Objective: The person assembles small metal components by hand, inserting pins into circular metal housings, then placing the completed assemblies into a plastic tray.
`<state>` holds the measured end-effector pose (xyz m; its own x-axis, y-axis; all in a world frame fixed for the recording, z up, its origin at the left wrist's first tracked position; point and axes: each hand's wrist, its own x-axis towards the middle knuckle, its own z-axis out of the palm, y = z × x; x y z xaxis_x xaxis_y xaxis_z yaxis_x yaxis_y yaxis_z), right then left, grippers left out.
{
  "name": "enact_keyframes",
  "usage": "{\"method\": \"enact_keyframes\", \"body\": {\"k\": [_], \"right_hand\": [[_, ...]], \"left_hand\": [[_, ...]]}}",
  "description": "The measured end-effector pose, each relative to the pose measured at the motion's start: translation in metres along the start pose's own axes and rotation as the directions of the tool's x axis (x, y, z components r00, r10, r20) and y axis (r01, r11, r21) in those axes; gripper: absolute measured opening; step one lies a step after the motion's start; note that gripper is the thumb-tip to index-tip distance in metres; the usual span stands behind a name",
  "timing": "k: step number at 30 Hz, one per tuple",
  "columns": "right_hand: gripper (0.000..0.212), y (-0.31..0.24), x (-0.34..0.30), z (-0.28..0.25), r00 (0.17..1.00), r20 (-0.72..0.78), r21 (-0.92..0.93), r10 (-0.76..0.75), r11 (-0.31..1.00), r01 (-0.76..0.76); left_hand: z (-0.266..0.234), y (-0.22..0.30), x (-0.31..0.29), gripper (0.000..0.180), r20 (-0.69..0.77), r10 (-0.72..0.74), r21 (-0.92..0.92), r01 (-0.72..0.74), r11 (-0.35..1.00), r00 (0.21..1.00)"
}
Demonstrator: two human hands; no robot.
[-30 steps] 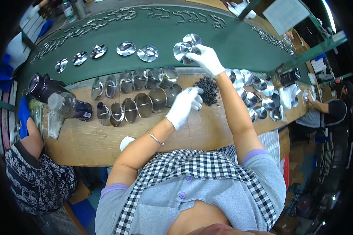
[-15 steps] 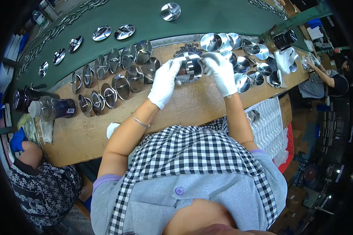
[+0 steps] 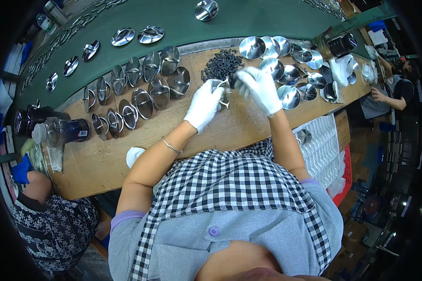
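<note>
My left hand [image 3: 203,107], in a white glove, grips a shiny round metal disc with a strap-like handle [image 3: 224,93], tilted nearly edge-on. Close to its right side is my gloved right hand [image 3: 261,91], fingers bent and drawn together; whatever they may hold is hidden. Just beyond both hands lies a heap of small black rod-like pieces [image 3: 220,66]. To the left, two rows of similar discs [image 3: 169,61] stand on edge on the brown tabletop [image 3: 173,126]. Flatter, overlapping mirror-like discs [image 3: 252,47] lie to the right.
Across the far side runs a green surface [image 3: 248,23] bearing several more discs [image 3: 123,36]. A clear bottle [image 3: 61,129] stands at left, a dark jar [image 3: 341,46] at far right. White ribbed trays [image 3: 318,145] sit right of my body. One person is at each side.
The disc in my left hand has turned from facing up to nearly edge-on, uncovering the black heap. My right hand has shifted slightly.
</note>
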<state>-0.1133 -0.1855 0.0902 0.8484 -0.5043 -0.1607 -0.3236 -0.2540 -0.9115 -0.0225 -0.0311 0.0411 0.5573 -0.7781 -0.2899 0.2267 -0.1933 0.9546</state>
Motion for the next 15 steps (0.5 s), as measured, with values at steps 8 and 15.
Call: {"method": "enact_keyframes", "body": {"k": [8, 15], "right_hand": [[0.024, 0.02, 0.11, 0.016, 0.94, 0.088, -0.714, -0.331, 0.637, 0.291], [0.023, 0.02, 0.121, 0.027, 0.93, 0.084, -0.81, -0.358, 0.518, 0.273]], "left_hand": [[0.002, -0.008, 0.005, 0.026, -0.054, 0.056, -0.317, -0.07, 0.946, 0.997], [0.001, -0.009, 0.008, 0.025, -0.114, 0.034, -0.402, -0.078, 0.913, 0.993]]}}
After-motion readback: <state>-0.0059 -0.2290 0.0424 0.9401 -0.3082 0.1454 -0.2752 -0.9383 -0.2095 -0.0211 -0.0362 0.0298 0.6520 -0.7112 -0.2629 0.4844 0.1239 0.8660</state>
